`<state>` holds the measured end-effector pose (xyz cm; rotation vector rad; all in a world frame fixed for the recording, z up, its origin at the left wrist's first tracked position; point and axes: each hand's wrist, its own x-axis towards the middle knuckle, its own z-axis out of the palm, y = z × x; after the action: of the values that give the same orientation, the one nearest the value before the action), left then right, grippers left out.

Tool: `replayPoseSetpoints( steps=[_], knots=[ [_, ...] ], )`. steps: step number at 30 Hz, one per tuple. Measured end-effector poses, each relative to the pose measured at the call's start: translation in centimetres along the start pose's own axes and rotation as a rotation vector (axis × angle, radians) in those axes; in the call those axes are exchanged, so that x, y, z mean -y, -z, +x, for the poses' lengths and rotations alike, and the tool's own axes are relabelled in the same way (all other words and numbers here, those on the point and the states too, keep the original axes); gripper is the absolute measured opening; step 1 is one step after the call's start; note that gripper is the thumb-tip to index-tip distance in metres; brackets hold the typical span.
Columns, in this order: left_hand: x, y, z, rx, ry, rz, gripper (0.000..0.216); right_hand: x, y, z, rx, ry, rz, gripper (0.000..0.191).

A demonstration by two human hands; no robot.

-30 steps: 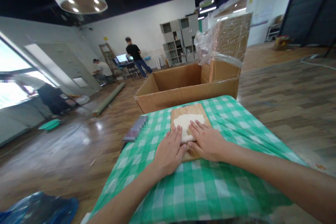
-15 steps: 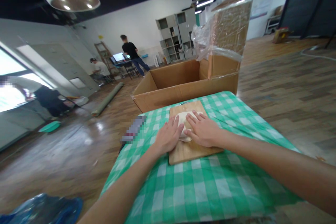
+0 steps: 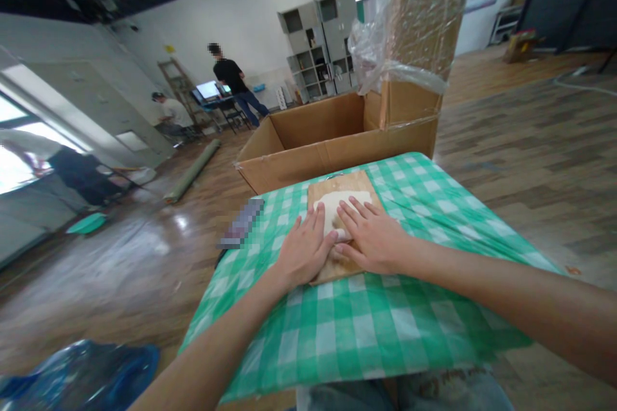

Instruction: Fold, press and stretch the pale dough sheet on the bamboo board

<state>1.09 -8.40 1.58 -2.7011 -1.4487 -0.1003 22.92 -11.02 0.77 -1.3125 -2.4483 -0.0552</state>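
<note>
A flat white piece of dough [image 3: 337, 204] lies on a wooden cutting board [image 3: 340, 183] atop a table covered by a green checked cloth [image 3: 366, 327]. My left hand [image 3: 303, 249] lies flat with fingers stretched out, its fingertips on the dough's left edge. My right hand [image 3: 371, 237] is also flat and spread, pressing on the near part of the dough. The near end of the dough is hidden under both hands.
A large open cardboard box [image 3: 332, 138] with plastic wrap stands just behind the table. A blurred dark object [image 3: 240, 225] lies at the table's left edge. A blue plastic bag [image 3: 81, 376] is on the floor at lower left. People are far off by the wall and the window.
Both hands slid forward over the dough half a second ago and have drawn back toward me; the dough looks flattened and spread again.
</note>
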Motion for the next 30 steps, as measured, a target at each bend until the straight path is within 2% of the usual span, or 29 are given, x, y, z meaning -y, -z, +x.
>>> replayPoseSetpoints(
  steps=[11,16,20,25,30],
  knots=[
    [-1.0,0.3,-2.6,-0.007,-0.045,0.004,0.072,1.4,0.9,-2.0,0.026,0.056,0.05,0.084],
    [-0.7,0.7,-2.3,0.032,-0.048,-0.007,0.07,1.1,0.8,-1.6,0.037,0.06,0.063,0.088],
    [0.8,0.3,-0.1,0.057,-0.045,0.025,0.063,-0.4,0.3,0.5,0.043,0.022,0.055,0.083],
    [3.1,-0.8,5.4,0.02,-0.083,0.141,0.051,-4.1,-0.4,5.0,0.06,0.08,-0.017,0.06],
    [4.5,-1.1,9.7,-0.009,-0.062,0.099,0.05,-6.7,-1.4,8.1,0.046,0.049,-0.045,0.051]
  ],
)
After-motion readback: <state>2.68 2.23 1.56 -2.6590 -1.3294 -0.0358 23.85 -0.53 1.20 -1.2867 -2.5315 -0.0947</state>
